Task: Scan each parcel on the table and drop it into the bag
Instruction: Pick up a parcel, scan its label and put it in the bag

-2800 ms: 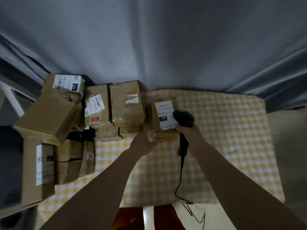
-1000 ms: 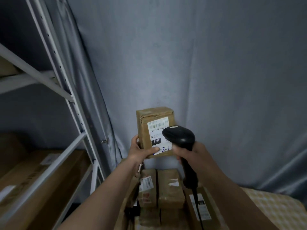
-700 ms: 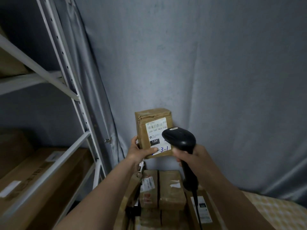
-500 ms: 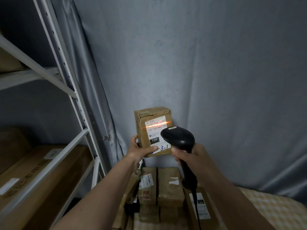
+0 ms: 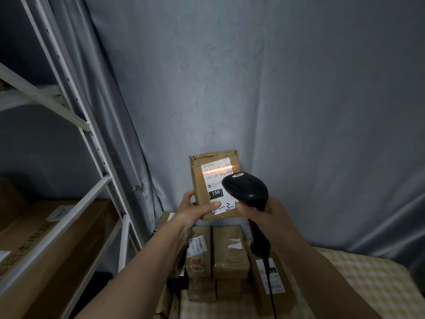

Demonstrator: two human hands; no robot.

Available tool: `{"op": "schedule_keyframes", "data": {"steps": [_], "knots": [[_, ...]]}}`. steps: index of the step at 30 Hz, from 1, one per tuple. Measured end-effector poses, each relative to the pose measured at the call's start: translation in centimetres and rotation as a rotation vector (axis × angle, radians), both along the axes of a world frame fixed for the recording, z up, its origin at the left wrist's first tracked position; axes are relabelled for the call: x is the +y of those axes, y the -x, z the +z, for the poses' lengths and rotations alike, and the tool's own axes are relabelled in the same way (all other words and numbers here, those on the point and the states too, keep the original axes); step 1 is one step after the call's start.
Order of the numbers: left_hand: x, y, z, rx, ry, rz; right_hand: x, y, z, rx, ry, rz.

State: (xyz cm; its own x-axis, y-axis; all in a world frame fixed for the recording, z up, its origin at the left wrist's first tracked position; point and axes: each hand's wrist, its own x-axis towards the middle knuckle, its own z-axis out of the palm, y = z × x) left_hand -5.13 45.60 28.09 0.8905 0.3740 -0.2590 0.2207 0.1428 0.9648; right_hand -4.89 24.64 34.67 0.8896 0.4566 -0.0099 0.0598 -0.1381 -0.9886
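Observation:
My left hand (image 5: 194,209) grips the lower left corner of a small brown cardboard parcel (image 5: 198,178), held upright in the air with its white label facing me. My right hand (image 5: 257,212) holds a black barcode scanner (image 5: 246,189) by the handle, its head just right of the label. An orange scan line lies across the top of the label. Several more brown parcels (image 5: 230,252) sit below on the yellow checked table (image 5: 368,284). No bag is in view.
A white metal shelf rack (image 5: 96,162) stands at the left, with large cardboard boxes (image 5: 53,238) on its lower shelf. A grey curtain (image 5: 276,88) hangs behind the table. The scanner's cable (image 5: 270,286) runs down over a labelled parcel (image 5: 271,279).
I lifted the parcel off the table and the view tilted up and left. The orange scan line came on across the label half a second ago and still shines.

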Motion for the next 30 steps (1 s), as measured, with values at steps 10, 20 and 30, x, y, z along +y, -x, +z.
{"op": "schedule_keyframes", "data": {"steps": [10,20,30], "knots": [[-2.8,-0.4,-1.8,0.061,0.097,-0.177,-1.6,0.1,-3.7,0.252,-0.106,-0.193],[-5.9,-0.1,-6.5,0.157,0.174,-0.363,-4.8,4.4,-7.5,0.280,-0.132,-0.512],[-17.6,2.2,-7.6,0.165,-0.009,-0.670,-15.0,10.9,-9.2,0.273,-0.199,-0.836]]}}
